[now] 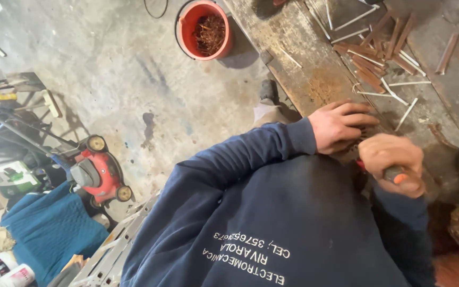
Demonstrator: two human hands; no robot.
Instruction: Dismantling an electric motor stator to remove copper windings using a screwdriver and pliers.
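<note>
the left hand (340,126) lay flat, fingers together, pressing on the worn wooden workbench (304,69). just beside it, at the bench's near edge, the right hand (393,162) was fisted around a red-handled tool (397,174); its tip was hidden.

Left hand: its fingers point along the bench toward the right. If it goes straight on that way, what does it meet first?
Likely the loose pale rod just beyond the left hand on the workbench; depth unclear.
</note>
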